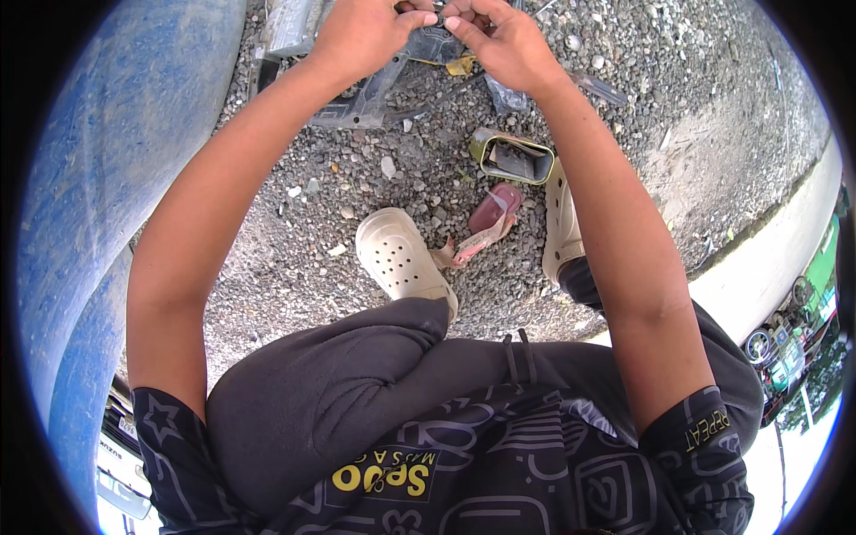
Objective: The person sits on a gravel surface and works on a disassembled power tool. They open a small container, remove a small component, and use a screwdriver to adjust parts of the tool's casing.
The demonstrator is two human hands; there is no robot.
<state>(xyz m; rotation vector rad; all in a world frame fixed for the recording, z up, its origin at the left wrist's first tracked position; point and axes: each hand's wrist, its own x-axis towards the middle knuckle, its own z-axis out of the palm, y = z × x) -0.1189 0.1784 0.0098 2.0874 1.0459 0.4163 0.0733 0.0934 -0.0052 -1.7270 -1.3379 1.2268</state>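
Near the top edge of the head view, my left hand (pixel 364 37) and my right hand (pixel 513 43) meet, fingertips pinched together. Between them is a small dark piece (pixel 438 20), too small and too covered by fingers to name. Both hands are closed on it. Just below them on the gravel lie grey, flat-sided parts (pixel 361 105), a yellow scrap (pixel 461 65) and a crumpled clear plastic bag (pixel 506 96). Beside my right wrist rests a long, narrow grey thing (pixel 601 89) whose kind I cannot make out.
An open olive-green tin (pixel 482 145) lies nearer me, with a dark flat piece inside. Close by are a small dark-pink sandal (pixel 493 209) and my cream clogs (pixel 392 254). A large blue rounded surface (pixel 134 116) rises at left. A pale concrete edge (pixel 758 259) curves along the right.
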